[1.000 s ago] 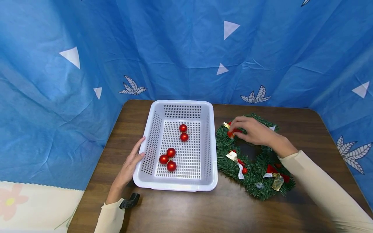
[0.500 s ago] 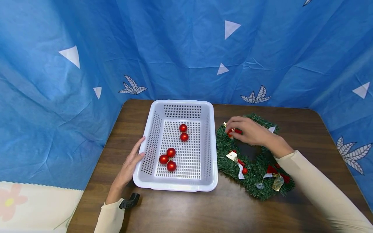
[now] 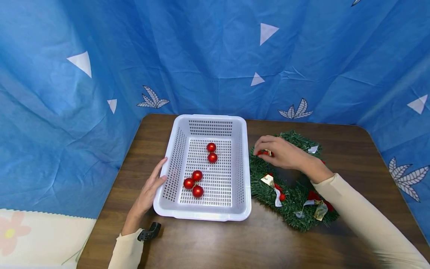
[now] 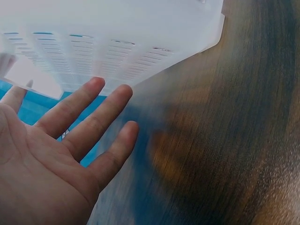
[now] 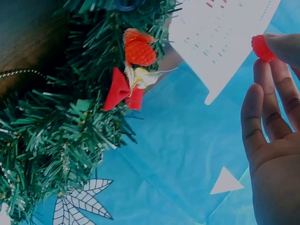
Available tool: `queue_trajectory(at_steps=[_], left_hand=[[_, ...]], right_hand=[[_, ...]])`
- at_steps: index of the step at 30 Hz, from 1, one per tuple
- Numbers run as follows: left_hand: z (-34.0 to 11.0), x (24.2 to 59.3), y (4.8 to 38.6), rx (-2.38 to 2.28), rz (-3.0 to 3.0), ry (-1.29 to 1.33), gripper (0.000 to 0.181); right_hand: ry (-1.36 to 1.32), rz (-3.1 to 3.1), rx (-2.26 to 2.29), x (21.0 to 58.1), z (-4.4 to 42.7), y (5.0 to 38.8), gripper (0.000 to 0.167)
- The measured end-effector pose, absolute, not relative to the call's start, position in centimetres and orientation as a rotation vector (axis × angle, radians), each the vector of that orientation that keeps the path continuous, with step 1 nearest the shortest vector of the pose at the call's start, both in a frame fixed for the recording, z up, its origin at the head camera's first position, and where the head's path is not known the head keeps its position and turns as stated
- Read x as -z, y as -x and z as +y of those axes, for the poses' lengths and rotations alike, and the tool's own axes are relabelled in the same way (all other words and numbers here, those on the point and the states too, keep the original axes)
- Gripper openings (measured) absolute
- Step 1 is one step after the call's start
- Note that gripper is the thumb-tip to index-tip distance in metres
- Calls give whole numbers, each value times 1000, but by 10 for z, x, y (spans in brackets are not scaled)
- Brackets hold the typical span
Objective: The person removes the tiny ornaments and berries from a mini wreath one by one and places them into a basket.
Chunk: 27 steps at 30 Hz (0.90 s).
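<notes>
A white perforated plastic basket (image 3: 240,209) stands at the middle of the table with several shiny red balls (image 3: 212,157) in it. My left hand (image 3: 147,192) rests its outstretched fingers along the basket's left side; in the left wrist view they lie against or close to the wall. My right hand (image 3: 280,151) is over the upper left part of a green wreath (image 3: 292,213). Between its thumb and fingertips it pinches a small bumpy red berry ornament (image 5: 262,48), apart from the wreath in the right wrist view. A similar berry and a red and gold bow (image 5: 124,89) sit on the wreath.
The wreath lies just right of the basket and bears more bows (image 3: 320,209) and white ribbons. A wooden table (image 3: 215,246) carries everything. A patterned blue cloth (image 3: 215,56) hangs behind it and at both sides. A black band (image 3: 150,231) is on the left wrist.
My right hand has moved left over the wreath toward the basket, fingers still pinched together. The left hand, the basket and the balls stay in place.
</notes>
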<state>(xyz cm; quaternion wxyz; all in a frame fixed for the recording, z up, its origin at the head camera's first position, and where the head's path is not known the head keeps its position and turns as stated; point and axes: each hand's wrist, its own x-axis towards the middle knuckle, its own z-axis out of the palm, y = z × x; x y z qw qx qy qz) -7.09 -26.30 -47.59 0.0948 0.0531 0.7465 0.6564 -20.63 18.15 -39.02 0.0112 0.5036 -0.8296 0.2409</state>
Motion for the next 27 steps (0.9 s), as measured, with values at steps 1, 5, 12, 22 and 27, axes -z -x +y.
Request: queue_trajectory(at_steps=[1, 5, 12, 22, 27], left_hand=[[-263, 476, 71, -1945, 2214, -157, 57], [-263, 475, 72, -1943, 2213, -159, 57], [-263, 475, 72, -1951, 2198, -154, 57], [-263, 475, 71, -1951, 2207, -161, 57], [-262, 476, 71, -1942, 2222, -162, 57]], right_hand=[[-1577, -2580, -751, 390, 181, 206, 19], [-1598, -2576, -742, 388, 176, 203, 19], [-1617, -2622, -732, 385, 166, 199, 19], [-1649, -2631, -732, 384, 155, 191, 18], [-1672, -2650, -719, 383, 148, 187, 17]])
